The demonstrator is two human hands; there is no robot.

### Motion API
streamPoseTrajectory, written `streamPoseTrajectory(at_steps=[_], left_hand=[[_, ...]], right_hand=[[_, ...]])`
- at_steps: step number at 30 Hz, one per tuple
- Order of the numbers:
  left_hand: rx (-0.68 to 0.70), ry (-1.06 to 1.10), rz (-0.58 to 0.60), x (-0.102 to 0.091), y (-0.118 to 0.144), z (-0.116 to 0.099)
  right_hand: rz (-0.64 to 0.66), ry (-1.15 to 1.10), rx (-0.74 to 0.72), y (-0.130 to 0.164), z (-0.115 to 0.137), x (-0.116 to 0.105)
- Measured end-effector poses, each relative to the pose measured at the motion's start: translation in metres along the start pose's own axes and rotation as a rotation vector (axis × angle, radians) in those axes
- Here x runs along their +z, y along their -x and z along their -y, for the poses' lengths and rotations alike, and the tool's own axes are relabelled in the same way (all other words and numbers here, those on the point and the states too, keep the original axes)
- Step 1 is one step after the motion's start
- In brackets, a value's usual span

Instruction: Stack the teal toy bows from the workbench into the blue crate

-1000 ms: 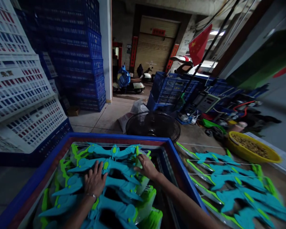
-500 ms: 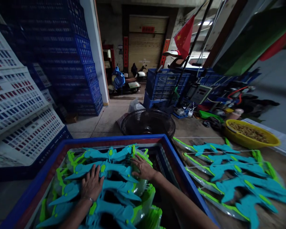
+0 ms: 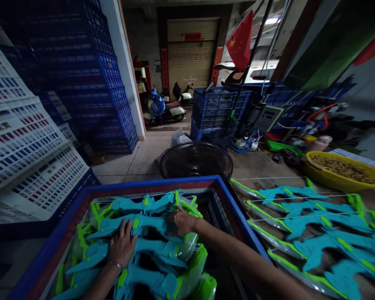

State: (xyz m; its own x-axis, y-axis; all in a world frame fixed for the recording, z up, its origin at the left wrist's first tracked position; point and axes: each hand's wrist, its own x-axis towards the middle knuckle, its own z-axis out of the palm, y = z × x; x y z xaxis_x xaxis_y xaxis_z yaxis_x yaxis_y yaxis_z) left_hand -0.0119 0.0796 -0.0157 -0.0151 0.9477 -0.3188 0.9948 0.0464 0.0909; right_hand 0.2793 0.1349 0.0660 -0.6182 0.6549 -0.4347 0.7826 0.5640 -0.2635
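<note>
Several teal and lime-green toy bows (image 3: 153, 246) lie in overlapping rows inside a blue crate (image 3: 237, 225). Some have clear plastic over their green limbs. My left hand (image 3: 121, 246) rests palm down on the left part of the bows, its fingers stretched out and a thin band at the wrist. Farther right, my right hand (image 3: 183, 221) is curled over the right part of a toy bow (image 3: 158, 223) near the far end of the crate. Its fingertips are partly hidden behind the hand.
More toy bows (image 3: 325, 221) with strings lie on the surface right of the crate. Behind them stands a yellow basin (image 3: 318, 171) of small brownish pieces. A round black fan grille (image 3: 195, 160) is just beyond the crate. White crates (image 3: 25, 129) and blue crates (image 3: 109, 79) are stacked left.
My right hand has gone from spread fingers to curled fingers over the bow. My left hand stays flat on the bows. The view has shifted slightly.
</note>
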Motion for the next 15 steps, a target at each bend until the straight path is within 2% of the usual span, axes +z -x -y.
streamPoseTrajectory(at_steps=[4, 9, 12, 15], left_hand=[[-0.004, 0.01, 0.0, 0.002, 0.0, 0.001], [-0.01, 0.021, 0.004, 0.003, 0.0, 0.001], [-0.014, 0.027, 0.016, 0.002, -0.001, 0.0], [-0.021, 0.033, 0.03, 0.001, -0.002, -0.001]], right_hand=[[0.159, 0.024, 0.037, -0.022, 0.004, 0.006], [0.313, -0.006, 0.054, -0.057, -0.006, 0.0], [0.311, -0.022, 0.069, -0.066, -0.008, -0.003], [0.263, -0.043, 0.086, -0.063, -0.009, -0.004]])
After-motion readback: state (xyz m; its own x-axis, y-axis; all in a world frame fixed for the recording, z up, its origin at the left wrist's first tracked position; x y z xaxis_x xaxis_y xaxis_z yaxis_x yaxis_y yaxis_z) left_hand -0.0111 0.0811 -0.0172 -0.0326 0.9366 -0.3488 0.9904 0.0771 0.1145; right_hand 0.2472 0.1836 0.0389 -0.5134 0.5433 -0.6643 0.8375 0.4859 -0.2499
